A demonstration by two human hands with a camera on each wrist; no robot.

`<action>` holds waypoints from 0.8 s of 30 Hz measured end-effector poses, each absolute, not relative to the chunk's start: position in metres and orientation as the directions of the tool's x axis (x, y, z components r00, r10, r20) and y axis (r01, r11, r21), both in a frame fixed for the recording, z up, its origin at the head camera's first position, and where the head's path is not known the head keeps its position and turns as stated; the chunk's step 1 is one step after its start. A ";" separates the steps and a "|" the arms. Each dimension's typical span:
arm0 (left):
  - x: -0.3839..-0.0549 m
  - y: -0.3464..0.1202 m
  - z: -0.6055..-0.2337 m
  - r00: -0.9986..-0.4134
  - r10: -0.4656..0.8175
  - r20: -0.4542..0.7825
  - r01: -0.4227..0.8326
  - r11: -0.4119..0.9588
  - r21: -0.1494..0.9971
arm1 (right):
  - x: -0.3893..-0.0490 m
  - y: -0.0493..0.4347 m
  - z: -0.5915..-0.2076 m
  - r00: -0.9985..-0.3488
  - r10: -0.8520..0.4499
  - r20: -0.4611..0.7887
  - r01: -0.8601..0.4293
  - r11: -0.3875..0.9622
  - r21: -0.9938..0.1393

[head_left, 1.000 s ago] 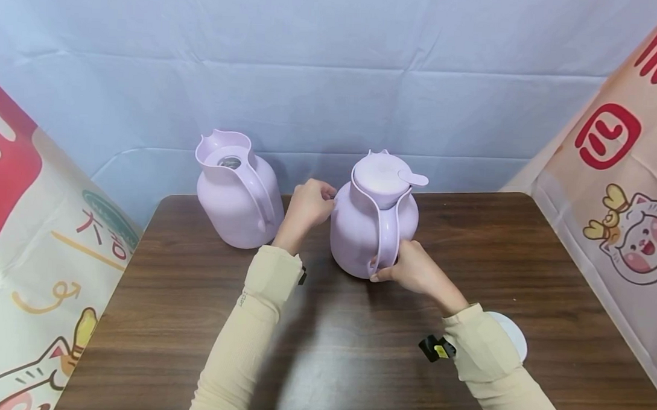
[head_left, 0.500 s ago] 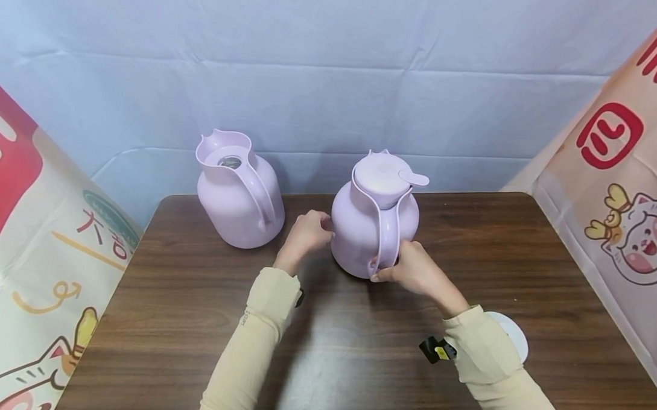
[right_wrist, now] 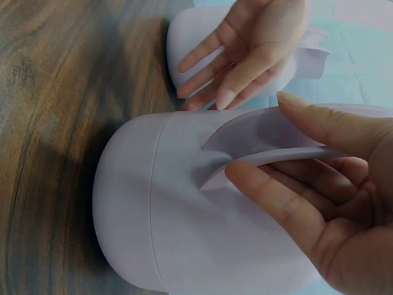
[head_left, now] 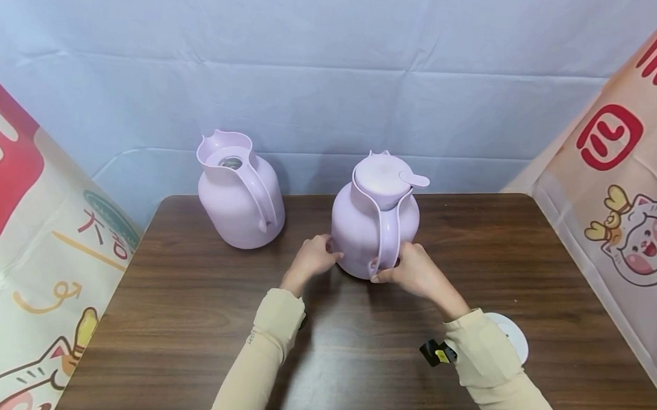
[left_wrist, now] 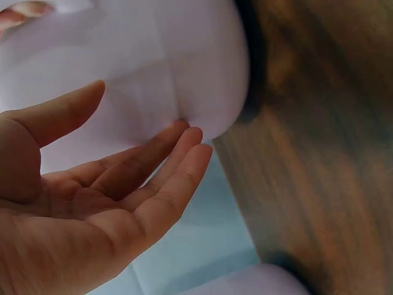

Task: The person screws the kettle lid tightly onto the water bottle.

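A lilac thermos jug (head_left: 355,224) stands upright on the table, its round lid (head_left: 383,174) with a lever seated on top. My right hand (head_left: 415,268) holds the lower part of the jug's handle (head_left: 388,234); the right wrist view shows thumb and fingers around that handle (right_wrist: 245,132). Low on the jug's left side, my left hand (head_left: 313,256) reaches its body with loosely extended fingers. In the left wrist view, the fingertips (left_wrist: 198,153) lie close against the wall; firm contact cannot be told. To the left stands a second lilac jug (head_left: 241,208) without a lid, its round mouth showing.
A white disc (head_left: 511,337) lies on the wooden table (head_left: 193,333), partly under the right sleeve. A pale cloth (head_left: 321,108) hangs behind the table, and printed sheets flank both sides.
My left hand has slid down along the jug's left side, toward its base and nearer to me. The right hand stays on the handle; both jugs stand where they were.
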State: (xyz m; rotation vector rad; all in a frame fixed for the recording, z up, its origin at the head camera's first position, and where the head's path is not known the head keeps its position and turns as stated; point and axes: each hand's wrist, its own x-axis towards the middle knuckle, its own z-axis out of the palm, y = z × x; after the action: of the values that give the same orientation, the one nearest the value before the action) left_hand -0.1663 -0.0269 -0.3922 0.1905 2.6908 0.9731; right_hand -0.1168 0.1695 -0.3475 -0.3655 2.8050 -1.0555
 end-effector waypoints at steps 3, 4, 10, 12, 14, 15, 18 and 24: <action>-0.163 -0.025 -0.399 -0.957 0.199 -0.212 0.012 0.757 0.653 | -0.116 0.169 -0.348 -0.965 -0.259 -0.030 -0.174 0.726 -0.665; -0.163 -0.025 -0.401 -0.958 0.194 -0.214 0.005 0.752 0.659 | -0.116 0.169 -0.348 -0.966 -0.257 -0.030 -0.173 0.728 -0.664; -0.158 -0.023 -0.405 -0.966 0.180 -0.188 0.005 0.732 0.681 | -0.115 0.168 -0.350 -0.970 -0.243 -0.023 -0.170 0.740 -0.651; -0.158 -0.023 -0.407 -0.967 0.178 -0.182 0.005 0.729 0.685 | -0.114 0.168 -0.351 -0.971 -0.239 -0.015 -0.172 0.738 -0.653; -0.159 -0.023 -0.408 -0.968 0.178 -0.179 0.004 0.721 0.693 | -0.113 0.167 -0.352 -0.972 -0.234 0.002 -0.178 0.733 -0.656; -0.159 -0.024 -0.410 -0.968 0.177 -0.175 0.007 0.720 0.694 | -0.113 0.167 -0.353 -0.972 -0.235 0.015 -0.187 0.731 -0.656; -0.162 -0.026 -0.417 -0.973 0.185 -0.136 0.040 0.721 0.692 | -0.110 0.166 -0.355 -0.969 -0.239 0.062 -0.222 0.732 -0.644; -0.164 -0.025 -0.418 -0.974 0.183 -0.135 0.039 0.720 0.693 | -0.106 0.162 -0.358 -0.962 -0.230 0.147 -0.271 0.750 -0.604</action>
State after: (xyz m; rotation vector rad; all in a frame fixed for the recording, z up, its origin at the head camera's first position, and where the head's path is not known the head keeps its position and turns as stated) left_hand -0.1640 -0.0252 -0.4178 0.1783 2.7302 1.0940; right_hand -0.1065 0.1620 -0.3583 -0.4294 2.9971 -1.0500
